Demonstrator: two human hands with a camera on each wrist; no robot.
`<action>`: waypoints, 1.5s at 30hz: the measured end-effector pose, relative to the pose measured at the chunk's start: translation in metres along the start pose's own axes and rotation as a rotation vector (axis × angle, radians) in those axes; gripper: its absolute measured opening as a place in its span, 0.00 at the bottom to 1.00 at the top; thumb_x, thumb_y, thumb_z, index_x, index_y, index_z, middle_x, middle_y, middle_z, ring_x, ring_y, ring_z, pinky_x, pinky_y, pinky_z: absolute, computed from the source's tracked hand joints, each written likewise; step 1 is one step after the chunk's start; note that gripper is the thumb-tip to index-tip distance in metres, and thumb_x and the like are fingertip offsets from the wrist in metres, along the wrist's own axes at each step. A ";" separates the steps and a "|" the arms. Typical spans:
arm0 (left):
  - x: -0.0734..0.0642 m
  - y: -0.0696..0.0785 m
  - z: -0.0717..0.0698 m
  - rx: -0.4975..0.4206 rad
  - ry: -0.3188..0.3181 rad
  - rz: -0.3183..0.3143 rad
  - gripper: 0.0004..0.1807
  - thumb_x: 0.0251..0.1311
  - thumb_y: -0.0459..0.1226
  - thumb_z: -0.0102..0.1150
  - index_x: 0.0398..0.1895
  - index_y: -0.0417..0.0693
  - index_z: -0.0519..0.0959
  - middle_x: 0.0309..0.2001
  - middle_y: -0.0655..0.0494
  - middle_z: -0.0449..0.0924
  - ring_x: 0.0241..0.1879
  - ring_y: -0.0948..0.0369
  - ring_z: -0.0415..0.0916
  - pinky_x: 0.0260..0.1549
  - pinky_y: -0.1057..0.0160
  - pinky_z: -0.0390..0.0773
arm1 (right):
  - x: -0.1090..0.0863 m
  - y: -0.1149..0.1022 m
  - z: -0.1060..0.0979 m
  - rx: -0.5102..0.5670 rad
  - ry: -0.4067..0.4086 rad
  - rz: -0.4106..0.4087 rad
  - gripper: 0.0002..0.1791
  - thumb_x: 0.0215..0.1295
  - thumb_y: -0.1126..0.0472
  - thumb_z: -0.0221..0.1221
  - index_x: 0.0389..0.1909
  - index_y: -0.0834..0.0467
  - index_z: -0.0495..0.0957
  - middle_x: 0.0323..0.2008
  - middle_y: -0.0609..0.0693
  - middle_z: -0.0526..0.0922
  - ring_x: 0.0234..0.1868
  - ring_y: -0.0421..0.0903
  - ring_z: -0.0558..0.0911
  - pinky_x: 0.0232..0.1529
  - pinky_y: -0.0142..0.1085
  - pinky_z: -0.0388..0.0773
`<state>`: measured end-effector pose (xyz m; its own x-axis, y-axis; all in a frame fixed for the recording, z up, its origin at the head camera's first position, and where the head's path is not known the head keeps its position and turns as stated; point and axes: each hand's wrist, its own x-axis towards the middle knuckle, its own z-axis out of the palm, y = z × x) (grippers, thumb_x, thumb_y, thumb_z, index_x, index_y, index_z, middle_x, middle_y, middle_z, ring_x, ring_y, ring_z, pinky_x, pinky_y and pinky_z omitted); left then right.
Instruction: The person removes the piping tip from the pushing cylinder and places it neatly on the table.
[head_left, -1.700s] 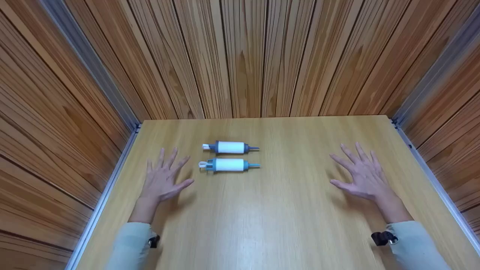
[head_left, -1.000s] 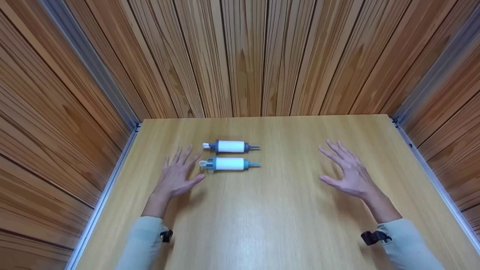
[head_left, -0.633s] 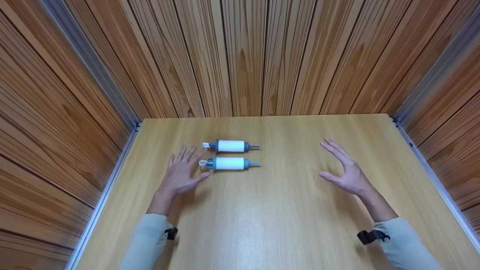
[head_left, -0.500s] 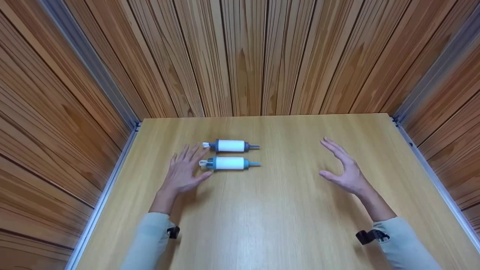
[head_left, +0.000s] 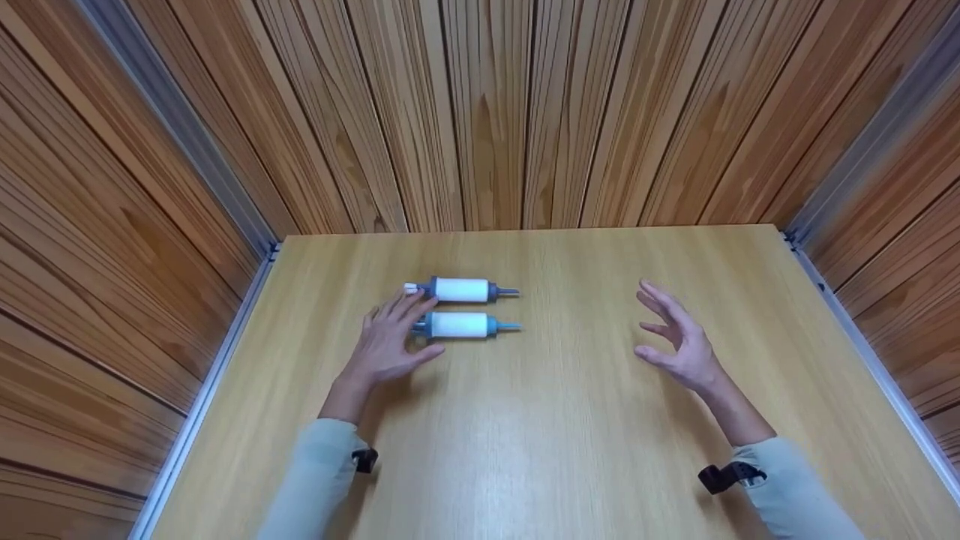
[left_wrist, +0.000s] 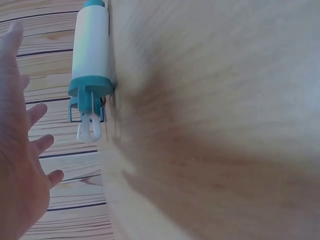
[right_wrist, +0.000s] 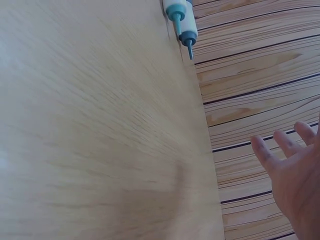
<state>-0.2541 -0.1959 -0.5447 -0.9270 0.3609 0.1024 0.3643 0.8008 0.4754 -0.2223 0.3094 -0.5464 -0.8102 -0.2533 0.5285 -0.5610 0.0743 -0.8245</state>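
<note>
Two syringe-like white cylinders lie side by side on the table, each with a thin tip pointing right. The farther cylinder [head_left: 462, 289] has dark blue ends; the nearer cylinder [head_left: 459, 325] has light blue ends. My left hand [head_left: 386, 349] hovers at their left ends, fingers spread and thumb apart, holding nothing. It covers the nearer one's left end in the head view. That end's white loop [left_wrist: 89, 128] shows in the left wrist view, beside the hand. To the right, well apart from both cylinders, my right hand [head_left: 686, 352] hangs over the table with loosely bent fingers and nothing in it.
The wooden table [head_left: 525, 435] is bounded by a plank wall [head_left: 487, 112] at the back and plank walls on both sides. Metal rails [head_left: 202, 397] run along the table's side edges. A small black device [head_left: 731, 476] sits on each sleeve's cuff.
My left hand has moved right and slightly forward, up to the cylinders' left ends. My right hand has drifted left, its fingers bending more. Both cylinders lie where they were.
</note>
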 end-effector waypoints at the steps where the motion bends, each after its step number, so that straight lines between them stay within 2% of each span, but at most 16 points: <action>1: 0.002 0.000 0.001 -0.002 -0.006 0.004 0.48 0.70 0.62 0.67 0.90 0.65 0.64 0.92 0.49 0.58 0.93 0.36 0.47 0.83 0.16 0.48 | 0.000 0.000 0.001 0.012 0.000 0.007 0.52 0.55 0.86 0.65 0.84 0.75 0.59 0.85 0.35 0.70 0.83 0.34 0.73 0.69 0.27 0.81; 6: 0.008 0.002 0.007 -0.008 -0.030 0.019 0.49 0.68 0.62 0.71 0.90 0.64 0.65 0.91 0.48 0.62 0.92 0.36 0.49 0.83 0.17 0.50 | -0.001 0.001 0.007 0.048 -0.002 0.035 0.51 0.56 0.86 0.65 0.84 0.76 0.58 0.84 0.36 0.70 0.82 0.38 0.76 0.67 0.29 0.84; 11: 0.013 0.003 0.012 -0.004 -0.036 0.028 0.49 0.67 0.59 0.74 0.89 0.64 0.66 0.89 0.48 0.64 0.91 0.36 0.53 0.83 0.21 0.52 | 0.000 -0.001 0.013 0.070 -0.013 0.055 0.50 0.58 0.86 0.65 0.83 0.75 0.59 0.85 0.42 0.71 0.80 0.40 0.79 0.63 0.31 0.87; 20: 0.023 0.003 0.020 -0.009 -0.052 -0.025 0.44 0.67 0.58 0.78 0.85 0.67 0.72 0.87 0.53 0.69 0.87 0.41 0.60 0.82 0.27 0.58 | 0.001 -0.006 0.025 0.069 -0.022 0.109 0.48 0.57 0.87 0.68 0.80 0.74 0.64 0.81 0.42 0.75 0.74 0.41 0.84 0.54 0.32 0.90; 25: 0.027 0.003 0.024 -0.009 -0.064 -0.051 0.44 0.67 0.58 0.78 0.84 0.69 0.73 0.87 0.54 0.70 0.88 0.41 0.60 0.83 0.27 0.57 | 0.002 -0.005 0.032 0.045 -0.042 0.092 0.45 0.57 0.87 0.69 0.78 0.75 0.67 0.79 0.42 0.78 0.72 0.42 0.85 0.52 0.33 0.91; 29: 0.028 0.001 0.029 -0.036 -0.068 -0.060 0.43 0.68 0.55 0.79 0.84 0.68 0.73 0.86 0.52 0.71 0.88 0.39 0.59 0.83 0.26 0.56 | 0.003 -0.004 0.038 0.047 -0.048 0.078 0.43 0.56 0.87 0.69 0.76 0.77 0.69 0.77 0.43 0.80 0.71 0.42 0.86 0.51 0.34 0.91; 34: 0.031 0.001 0.033 -0.069 -0.066 -0.071 0.40 0.69 0.52 0.79 0.83 0.67 0.75 0.84 0.52 0.72 0.87 0.39 0.61 0.84 0.27 0.56 | 0.006 -0.005 0.044 0.036 -0.049 0.098 0.41 0.57 0.86 0.71 0.75 0.76 0.72 0.75 0.46 0.81 0.71 0.42 0.86 0.52 0.35 0.91; 40: 0.034 0.002 0.035 -0.092 -0.059 -0.088 0.39 0.68 0.51 0.80 0.81 0.67 0.77 0.82 0.53 0.75 0.84 0.42 0.66 0.82 0.33 0.60 | 0.010 -0.005 0.051 0.033 -0.047 0.103 0.41 0.56 0.85 0.71 0.74 0.76 0.73 0.73 0.45 0.82 0.69 0.41 0.86 0.53 0.34 0.90; 45: 0.036 0.000 0.039 -0.108 -0.030 -0.083 0.32 0.74 0.45 0.75 0.79 0.63 0.79 0.78 0.51 0.79 0.81 0.43 0.68 0.77 0.37 0.65 | 0.010 -0.003 0.054 0.033 -0.042 0.113 0.42 0.56 0.85 0.72 0.75 0.74 0.74 0.73 0.45 0.81 0.69 0.43 0.86 0.53 0.33 0.90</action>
<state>-0.2836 -0.1641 -0.5748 -0.9499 0.3108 0.0330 0.2729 0.7732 0.5724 -0.2192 0.2544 -0.5493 -0.8598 -0.2855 0.4233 -0.4599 0.0732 -0.8849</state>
